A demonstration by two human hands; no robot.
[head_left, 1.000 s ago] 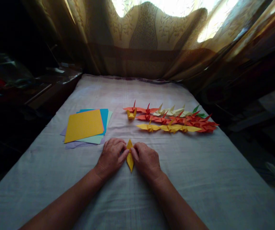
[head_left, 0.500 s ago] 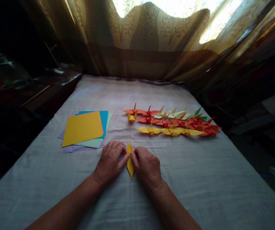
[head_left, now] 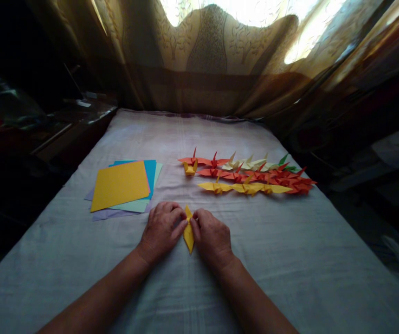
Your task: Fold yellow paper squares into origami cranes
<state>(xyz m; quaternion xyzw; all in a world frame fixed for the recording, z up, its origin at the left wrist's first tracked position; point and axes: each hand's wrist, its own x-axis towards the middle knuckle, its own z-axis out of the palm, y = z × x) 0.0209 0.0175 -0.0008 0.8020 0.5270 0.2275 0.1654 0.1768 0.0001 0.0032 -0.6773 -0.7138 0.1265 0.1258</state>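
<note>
Pinching with fingers (head_left: 180,228) of left hand (head_left: 159,228) and right hand (head_left: 213,235) a yellow folded paper (head_left: 189,239), probably aligning edges. Apparently resting it on near cloth (head_left: 276,250) for support, apart from far-right cranes (head_left: 257,176).

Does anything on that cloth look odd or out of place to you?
Nothing looks spilled. The coloured sheets on the left lie askew, their corners fanned out unevenly. Near the rows of paper birds, one small orange-yellow piece stands out: it shows two upright points but no spread wings.
</note>
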